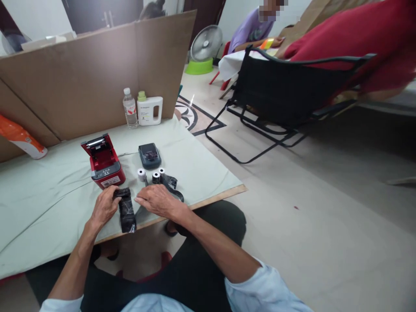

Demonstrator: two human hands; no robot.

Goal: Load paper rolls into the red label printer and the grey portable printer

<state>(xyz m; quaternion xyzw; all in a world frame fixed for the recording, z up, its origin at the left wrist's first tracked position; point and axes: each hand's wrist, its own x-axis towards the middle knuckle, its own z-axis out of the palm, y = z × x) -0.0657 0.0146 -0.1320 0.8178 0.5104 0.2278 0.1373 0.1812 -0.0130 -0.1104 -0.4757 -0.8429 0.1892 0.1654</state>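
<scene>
The black wrapper [127,213] pinched by our left hand [104,207] looks like thin plastic film, crinkled and glossy, catching light along its folds. The red printer [104,162] is hard plastic with a smooth sheen; the dark grey printer [149,155] beside it is plastic too, but matt. We see three small rolls [141,174] of white paper, dull and smooth. The tabletop [195,169] wears a pale green cloth, matt and lightly creased, with a bare wooden edge showing. Behind stands a wall of plain brown cardboard [97,73], rough and unshiny. The bottle [130,108] is clear plastic, the white jug [150,110] opaque plastic. The floor [325,225] looks smooth and faintly polished.
</scene>
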